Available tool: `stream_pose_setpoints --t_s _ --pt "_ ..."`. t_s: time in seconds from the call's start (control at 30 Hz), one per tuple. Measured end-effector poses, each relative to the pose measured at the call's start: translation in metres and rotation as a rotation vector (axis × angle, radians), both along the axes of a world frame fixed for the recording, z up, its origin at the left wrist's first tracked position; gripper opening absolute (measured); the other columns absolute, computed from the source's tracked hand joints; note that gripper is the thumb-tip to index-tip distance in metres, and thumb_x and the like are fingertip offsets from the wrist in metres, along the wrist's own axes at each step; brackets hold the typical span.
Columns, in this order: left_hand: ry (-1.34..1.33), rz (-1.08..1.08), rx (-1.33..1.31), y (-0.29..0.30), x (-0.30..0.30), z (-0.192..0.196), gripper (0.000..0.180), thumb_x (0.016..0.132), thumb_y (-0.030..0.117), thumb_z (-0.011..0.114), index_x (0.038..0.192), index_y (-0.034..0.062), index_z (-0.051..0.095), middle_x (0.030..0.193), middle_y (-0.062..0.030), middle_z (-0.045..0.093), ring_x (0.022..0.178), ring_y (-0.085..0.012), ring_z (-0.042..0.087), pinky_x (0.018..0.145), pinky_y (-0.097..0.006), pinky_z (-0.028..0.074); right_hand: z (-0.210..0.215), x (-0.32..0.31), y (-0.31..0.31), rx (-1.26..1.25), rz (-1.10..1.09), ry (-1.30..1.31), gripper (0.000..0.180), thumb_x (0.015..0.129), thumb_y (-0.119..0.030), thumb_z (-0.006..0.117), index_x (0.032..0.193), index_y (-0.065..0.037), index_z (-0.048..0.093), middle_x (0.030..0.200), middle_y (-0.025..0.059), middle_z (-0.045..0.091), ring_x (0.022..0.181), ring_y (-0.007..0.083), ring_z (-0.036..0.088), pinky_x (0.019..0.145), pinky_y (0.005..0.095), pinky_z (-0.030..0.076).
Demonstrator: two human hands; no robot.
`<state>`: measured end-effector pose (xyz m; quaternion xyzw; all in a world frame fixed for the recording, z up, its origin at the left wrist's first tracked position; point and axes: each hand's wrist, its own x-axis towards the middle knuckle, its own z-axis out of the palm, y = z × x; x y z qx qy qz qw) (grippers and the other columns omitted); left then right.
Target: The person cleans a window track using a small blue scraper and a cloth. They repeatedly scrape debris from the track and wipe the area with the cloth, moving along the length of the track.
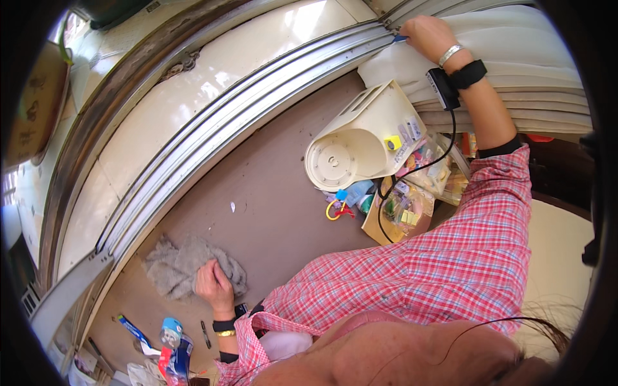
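My left hand (215, 286) is closed, its fingers curled at the edge of a crumpled grey cloth (174, 267) that lies on the brown surface. At the upper right, my right hand (430, 37) reaches to the end of the metal window track (257, 80). Its fingers are closed on a small blue thing (400, 38), of which only an edge shows. White curtain folds (496, 48) hang beside and behind that hand. A black device (443, 89) with a cable is strapped at my right wrist.
An off-white plastic bin (331, 159) lies on its side by the curtain. Packets of small items (409, 206) and a yellow-handled trinket (335, 209) lie next to it. A pen (205, 334), a blue-capped container (171, 331) and a blue tube (134, 329) lie lower left.
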<state>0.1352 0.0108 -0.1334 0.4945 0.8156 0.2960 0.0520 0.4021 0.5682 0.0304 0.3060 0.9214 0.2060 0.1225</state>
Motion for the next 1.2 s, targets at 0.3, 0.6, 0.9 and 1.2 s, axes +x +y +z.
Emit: stream_pose_setpoints --t_s 0.3,0.6,0.9,1.2 --pt "-0.053 -0.047 -0.025 -0.005 -0.002 -0.003 0.010 0.084 -0.002 0.058 0.093 0.0012 0.060 0.069 -0.0141 0.052 0.061 -0.0334 0.050 0.052 -0.042 0.037 -0.024 0.006 0.016 0.047 -0.077 -0.095 0.008 0.073 -0.009 0.063 0.078 -0.009 0.069 0.079 0.0143 0.066 0.077 0.0342 0.063 0.068 0.0435 0.051" --pt "-0.077 -0.045 0.021 -0.004 -0.001 -0.006 0.011 0.084 -0.001 0.059 0.094 0.0005 0.061 0.068 -0.0141 0.051 0.059 -0.0330 0.049 0.051 -0.042 0.036 -0.056 0.001 0.027 0.110 -0.065 -0.395 0.012 0.076 -0.007 0.055 0.077 -0.005 0.067 0.076 0.0153 0.066 0.073 0.0325 0.065 0.062 0.0418 0.052" --pt "-0.058 -0.029 0.039 0.001 0.001 -0.007 0.010 0.084 -0.001 0.059 0.094 0.0021 0.062 0.067 -0.0125 0.051 0.058 -0.0310 0.049 0.050 -0.040 0.037 -0.037 -0.076 -0.093 -0.064 0.348 -0.117 0.003 0.069 -0.008 0.061 0.067 -0.009 0.063 0.067 0.0093 0.063 0.068 0.0260 0.066 0.058 0.0350 0.051" --pt "-0.057 -0.031 0.070 0.006 0.001 -0.006 0.012 0.083 0.000 0.061 0.094 0.0036 0.062 0.068 -0.0114 0.052 0.060 -0.0297 0.051 0.052 -0.039 0.040 -0.041 -0.148 -0.172 -0.559 0.598 0.279 0.014 0.076 -0.006 0.057 0.089 -0.004 0.053 0.073 0.0116 0.057 0.061 0.0315 0.060 0.050 0.0387 0.048"
